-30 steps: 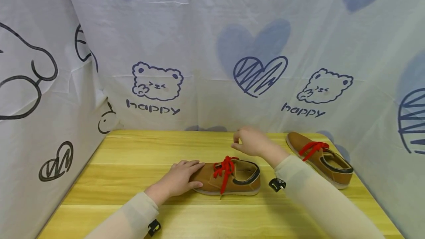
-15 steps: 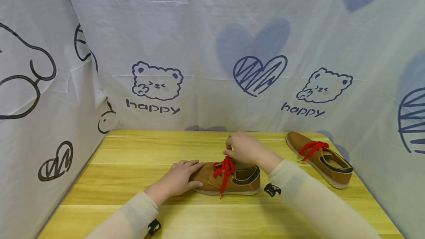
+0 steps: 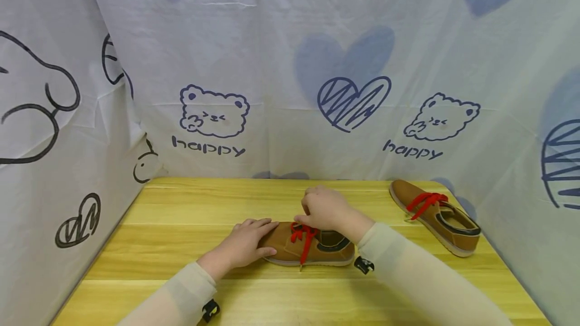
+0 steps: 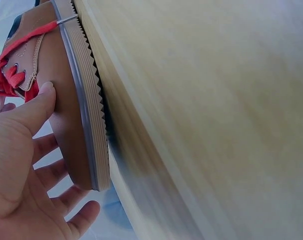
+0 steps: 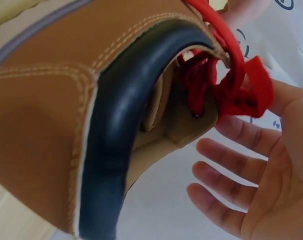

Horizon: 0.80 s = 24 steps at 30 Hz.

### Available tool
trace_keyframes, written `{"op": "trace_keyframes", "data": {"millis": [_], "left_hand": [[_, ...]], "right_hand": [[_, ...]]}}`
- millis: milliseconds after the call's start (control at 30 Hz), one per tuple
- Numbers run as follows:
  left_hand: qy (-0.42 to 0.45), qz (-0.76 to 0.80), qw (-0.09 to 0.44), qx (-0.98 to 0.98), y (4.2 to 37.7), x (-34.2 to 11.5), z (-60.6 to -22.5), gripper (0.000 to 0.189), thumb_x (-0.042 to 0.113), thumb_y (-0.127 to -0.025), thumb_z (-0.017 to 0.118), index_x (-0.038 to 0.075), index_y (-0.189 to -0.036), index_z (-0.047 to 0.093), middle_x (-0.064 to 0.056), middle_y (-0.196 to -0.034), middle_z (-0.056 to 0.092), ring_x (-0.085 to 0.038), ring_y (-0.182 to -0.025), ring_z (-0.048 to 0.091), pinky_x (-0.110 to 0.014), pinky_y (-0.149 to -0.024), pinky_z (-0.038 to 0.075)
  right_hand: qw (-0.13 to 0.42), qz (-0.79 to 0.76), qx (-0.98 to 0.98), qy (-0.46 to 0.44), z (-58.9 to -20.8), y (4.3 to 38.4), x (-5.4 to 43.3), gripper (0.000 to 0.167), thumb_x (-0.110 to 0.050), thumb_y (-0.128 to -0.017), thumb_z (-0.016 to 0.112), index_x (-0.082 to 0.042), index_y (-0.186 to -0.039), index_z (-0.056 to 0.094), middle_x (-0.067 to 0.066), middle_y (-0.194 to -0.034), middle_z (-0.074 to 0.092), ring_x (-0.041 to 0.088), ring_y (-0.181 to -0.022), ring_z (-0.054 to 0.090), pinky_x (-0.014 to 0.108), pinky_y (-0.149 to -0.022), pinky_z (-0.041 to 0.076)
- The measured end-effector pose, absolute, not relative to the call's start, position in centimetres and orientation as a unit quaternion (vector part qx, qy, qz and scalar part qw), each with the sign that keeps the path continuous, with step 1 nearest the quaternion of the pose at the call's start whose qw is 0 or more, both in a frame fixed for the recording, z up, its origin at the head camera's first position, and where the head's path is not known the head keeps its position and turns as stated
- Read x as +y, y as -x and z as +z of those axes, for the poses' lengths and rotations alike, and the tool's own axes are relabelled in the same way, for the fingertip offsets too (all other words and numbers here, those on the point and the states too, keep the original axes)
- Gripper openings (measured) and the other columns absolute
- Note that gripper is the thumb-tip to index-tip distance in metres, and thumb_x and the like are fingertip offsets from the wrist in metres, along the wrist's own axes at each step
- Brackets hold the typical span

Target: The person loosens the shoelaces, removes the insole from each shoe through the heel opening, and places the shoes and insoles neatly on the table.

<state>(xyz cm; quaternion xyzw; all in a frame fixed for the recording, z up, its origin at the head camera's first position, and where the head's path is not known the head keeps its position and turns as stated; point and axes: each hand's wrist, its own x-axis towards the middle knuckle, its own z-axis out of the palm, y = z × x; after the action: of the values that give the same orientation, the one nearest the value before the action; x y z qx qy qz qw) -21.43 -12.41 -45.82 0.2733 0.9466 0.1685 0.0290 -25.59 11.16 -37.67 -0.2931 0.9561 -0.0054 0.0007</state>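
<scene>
A brown lace-up shoe (image 3: 278, 248) lies on its sole on the wooden table, toe to the left, with a dark padded collar (image 5: 116, 115). My left hand (image 3: 240, 246) holds its toe, thumb on the near side and fingers round the far side. Over the shoe's opening is my right hand (image 3: 330, 209), its thumb and index finger pinching the tied red shoelace (image 5: 254, 95) at a loop. The other right fingers are spread loosely beside the shoe's far side. One lace end with a metal tip (image 4: 66, 20) hangs down the near side.
A matching brown shoe (image 3: 464, 239) with a red lace (image 3: 428, 202) stands angled at the table's back right. White printed cloth (image 3: 281, 64) hangs behind and at both sides of the wooden table (image 3: 190, 205).
My right hand has come down and left from above the shoe to the red shoelace and now pinches it. The left hand and both shoes have stayed in place.
</scene>
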Motion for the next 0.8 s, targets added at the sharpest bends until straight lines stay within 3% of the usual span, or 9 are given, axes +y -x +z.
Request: {"op": "trace_keyframes", "data": {"millis": [200, 333, 400, 567, 800], "left_hand": [[-0.276, 0.171, 0.029, 0.945, 21.4, -12.5, -45.9, 0.069, 0.045, -0.093, 0.068, 0.011, -0.15, 0.048, -0.016, -0.149, 0.049, -0.042, -0.131, 0.046, -0.061, -0.101, 0.039], [-0.276, 0.171, 0.025, 0.945, 21.6, -12.5, -46.2, 0.07, 0.046, -0.093, 0.068, 0.012, -0.15, 0.048, -0.015, -0.149, 0.048, -0.042, -0.131, 0.047, -0.061, -0.101, 0.039], [-0.276, 0.169, 0.024, 0.946, 21.7, -12.4, -46.3, 0.069, 0.046, -0.093, 0.068, 0.012, -0.15, 0.048, -0.015, -0.149, 0.049, -0.042, -0.131, 0.047, -0.06, -0.101, 0.039], [-0.272, 0.167, 0.024, 0.947, 21.8, -12.4, -46.2, 0.07, 0.046, -0.093, 0.068, 0.012, -0.15, 0.049, -0.015, -0.149, 0.049, -0.041, -0.131, 0.047, -0.06, -0.101, 0.039], [-0.267, 0.169, 0.031, 0.948, 21.7, -12.4, -46.4, 0.071, 0.048, -0.092, 0.067, 0.014, -0.152, 0.046, -0.014, -0.151, 0.047, -0.041, -0.133, 0.045, -0.06, -0.103, 0.038]], "right_hand": [[0.0, -0.006, 0.957, 0.29, -37.5, 25.4, 10.7, 0.027, -0.026, -0.084, 0.074, -0.022, -0.064, 0.058, -0.007, -0.08, 0.053, 0.016, -0.077, 0.051, 0.033, -0.06, 0.046], [0.019, -0.036, 0.957, 0.288, -36.9, 25.5, 10.7, 0.024, -0.018, -0.084, 0.072, -0.018, -0.065, 0.058, -0.005, -0.076, 0.053, 0.015, -0.069, 0.05, 0.03, -0.056, 0.044], [0.025, -0.057, 0.956, 0.287, -36.6, 25.7, 10.9, 0.029, -0.015, -0.086, 0.07, -0.017, -0.062, 0.054, -0.004, -0.069, 0.049, 0.013, -0.06, 0.045, 0.028, -0.051, 0.039], [0.015, -0.085, 0.951, 0.297, -35.5, 26.6, 11.7, 0.04, -0.013, -0.088, 0.064, -0.017, -0.056, 0.041, -0.002, -0.062, 0.037, 0.014, -0.057, 0.033, 0.028, -0.054, 0.031], [0.016, -0.12, 0.947, 0.299, -33.8, 27.7, 13.0, 0.039, -0.009, -0.087, 0.061, -0.016, -0.06, 0.035, -0.002, -0.063, 0.031, 0.012, -0.053, 0.024, 0.028, -0.054, 0.025]]}}
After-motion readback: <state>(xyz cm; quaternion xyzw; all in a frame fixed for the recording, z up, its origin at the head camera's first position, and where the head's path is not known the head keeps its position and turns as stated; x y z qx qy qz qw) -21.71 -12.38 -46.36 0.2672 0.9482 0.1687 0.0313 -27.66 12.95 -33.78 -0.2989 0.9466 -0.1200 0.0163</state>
